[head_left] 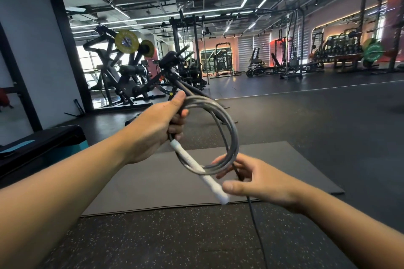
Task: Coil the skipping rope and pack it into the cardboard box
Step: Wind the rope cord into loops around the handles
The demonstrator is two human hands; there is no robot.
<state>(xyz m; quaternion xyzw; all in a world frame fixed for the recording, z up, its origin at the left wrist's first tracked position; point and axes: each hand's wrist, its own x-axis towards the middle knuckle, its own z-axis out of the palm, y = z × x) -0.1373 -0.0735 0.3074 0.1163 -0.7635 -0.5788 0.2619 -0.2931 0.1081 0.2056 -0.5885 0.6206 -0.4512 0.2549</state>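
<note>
Counted items: two hands, the left hand (157, 129) and the right hand (251, 178); one skipping rope (227, 124) wound in several loops whose exact number cannot be told; one white handle (201, 170); one grey floor mat (153, 183); two yellow weight plates (126, 41); one green weight plate (372, 52).

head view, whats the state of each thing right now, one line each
skipping rope: partly coiled into several loops, held in the air, a loose end hanging to the floor
white handle: sticking down out of the left fist, crossing the loops
left hand: shut on the rope loops and the handle
right hand: fingers loosely curled around the bottom of the coil
grey mat: flat on the floor
cardboard box: not in view
</note>
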